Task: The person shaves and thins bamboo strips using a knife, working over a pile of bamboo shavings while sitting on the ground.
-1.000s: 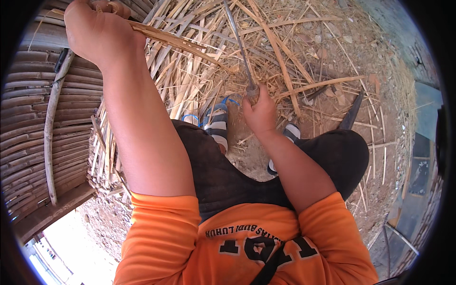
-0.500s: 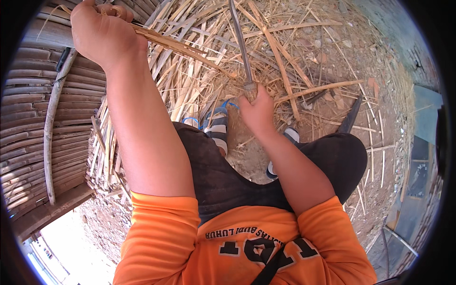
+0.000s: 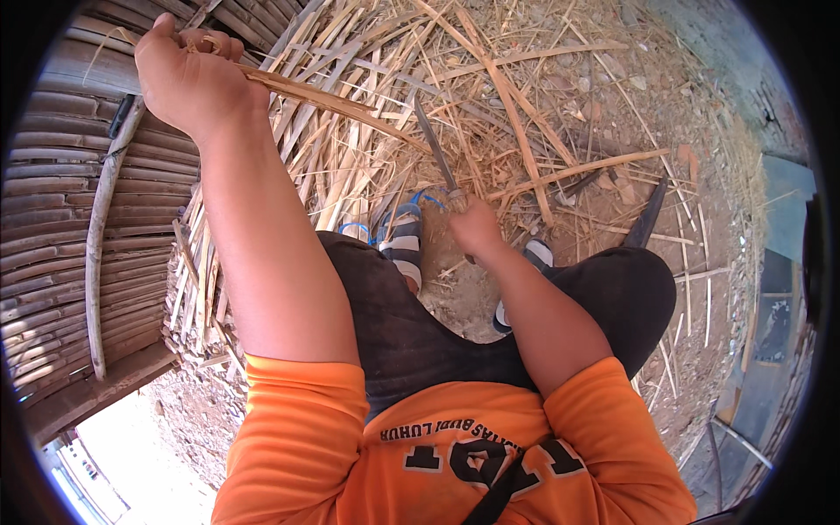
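At the upper left, my left hand [image 3: 197, 83] is closed around a long split bamboo strip [image 3: 337, 103]. The strip slants down to the right, and its free end comes near the blade. My right hand [image 3: 477, 229], between my knees, grips the handle of a long knife [image 3: 433, 140]. Its narrow dark blade points away and a little left, with the tip close to the strip. I cannot tell whether blade and strip touch. The fingers of my right hand are partly hidden behind the fist.
Loose bamboo strips [image 3: 328, 166] lie heaped beyond my sandalled feet [image 3: 402, 241]. A bamboo slat structure [image 3: 52, 236] with a thin pole [image 3: 99, 236] stands at the left. A dark flat piece [image 3: 647, 213] lies on the dirt at the right, near a wall.
My right hand has come slightly nearer and turned, so the knife tilts left and its tip now shows below the strip's line. My left hand with the strip has dropped slightly.
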The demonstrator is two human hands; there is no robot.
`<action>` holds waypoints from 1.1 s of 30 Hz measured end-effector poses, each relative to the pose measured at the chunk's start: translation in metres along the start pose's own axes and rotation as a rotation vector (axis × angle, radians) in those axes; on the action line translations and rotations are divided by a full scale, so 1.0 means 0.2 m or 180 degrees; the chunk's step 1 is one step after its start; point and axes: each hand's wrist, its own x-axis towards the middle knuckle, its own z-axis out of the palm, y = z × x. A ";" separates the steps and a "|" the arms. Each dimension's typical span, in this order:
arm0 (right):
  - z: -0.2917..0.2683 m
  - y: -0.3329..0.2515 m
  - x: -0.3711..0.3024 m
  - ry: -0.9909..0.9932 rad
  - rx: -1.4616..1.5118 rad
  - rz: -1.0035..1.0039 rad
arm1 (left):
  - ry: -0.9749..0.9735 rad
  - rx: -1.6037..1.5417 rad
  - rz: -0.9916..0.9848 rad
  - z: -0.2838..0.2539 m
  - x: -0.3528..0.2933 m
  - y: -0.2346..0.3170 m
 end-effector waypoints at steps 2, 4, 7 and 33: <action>-0.01 -0.11 -0.02 0.0199 0.0210 -0.0247 | -0.0068 -0.0025 0.0031 0.03 -0.01 -0.01; -0.05 -0.28 -0.03 0.0461 0.0260 -0.0674 | -0.0057 0.0002 0.0052 0.02 -0.01 0.02; -0.09 -0.30 -0.03 0.0654 0.0257 -0.1018 | -0.0042 -0.0048 0.0005 0.02 -0.02 0.01; 0.09 0.10 0.03 -0.0043 -0.1350 0.0348 | -0.0259 0.0194 0.0199 -0.02 0.00 -0.02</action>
